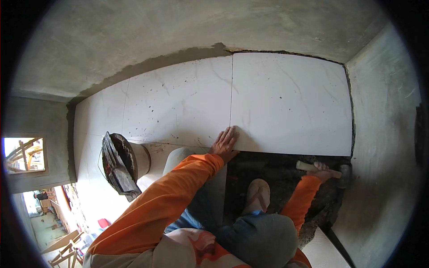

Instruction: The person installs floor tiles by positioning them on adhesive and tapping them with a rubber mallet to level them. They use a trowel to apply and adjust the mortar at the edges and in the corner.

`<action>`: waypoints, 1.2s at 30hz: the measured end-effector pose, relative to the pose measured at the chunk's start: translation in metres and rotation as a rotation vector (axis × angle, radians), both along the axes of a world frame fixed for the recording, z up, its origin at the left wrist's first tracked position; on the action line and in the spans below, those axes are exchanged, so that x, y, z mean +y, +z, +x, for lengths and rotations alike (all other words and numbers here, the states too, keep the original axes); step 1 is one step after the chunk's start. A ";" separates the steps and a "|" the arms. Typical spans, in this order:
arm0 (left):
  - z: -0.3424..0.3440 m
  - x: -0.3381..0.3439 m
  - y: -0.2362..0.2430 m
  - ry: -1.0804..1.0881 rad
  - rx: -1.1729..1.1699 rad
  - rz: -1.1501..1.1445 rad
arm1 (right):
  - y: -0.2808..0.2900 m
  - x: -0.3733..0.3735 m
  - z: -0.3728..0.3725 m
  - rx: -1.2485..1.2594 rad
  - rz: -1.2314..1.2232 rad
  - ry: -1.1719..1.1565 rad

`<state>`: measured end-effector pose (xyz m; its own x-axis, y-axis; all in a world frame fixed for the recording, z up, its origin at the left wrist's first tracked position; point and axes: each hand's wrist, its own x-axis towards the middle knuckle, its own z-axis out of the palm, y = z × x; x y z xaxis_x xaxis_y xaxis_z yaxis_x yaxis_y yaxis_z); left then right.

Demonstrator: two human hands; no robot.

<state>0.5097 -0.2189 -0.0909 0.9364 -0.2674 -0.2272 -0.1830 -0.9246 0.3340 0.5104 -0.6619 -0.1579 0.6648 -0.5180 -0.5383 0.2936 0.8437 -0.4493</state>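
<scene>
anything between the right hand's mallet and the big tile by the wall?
Nothing visible. The right hand holds the mallet over bare dark mortar, just below the near edge of the tile. The left hand rests on that tile's near left corner, away from the mallet.

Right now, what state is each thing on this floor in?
Right tile: laid flat, left hand pressing its near corner.
Middle tile: laid flat, speckled with dirt.
Mallet: gripped in right hand, low over dark mortar bed.
Bucket: upright on tiles, trowel across its rim.
</scene>
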 end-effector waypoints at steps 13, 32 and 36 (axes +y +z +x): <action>0.179 0.007 -0.024 0.164 -0.172 0.180 | 0.021 0.017 -0.010 0.354 -0.244 -0.069; 0.222 -0.015 -0.030 0.090 -0.250 0.190 | 0.133 0.071 0.074 0.421 -1.041 0.644; 0.066 -0.077 0.039 -0.016 0.242 -0.554 | 0.165 0.117 0.017 0.352 -1.026 0.915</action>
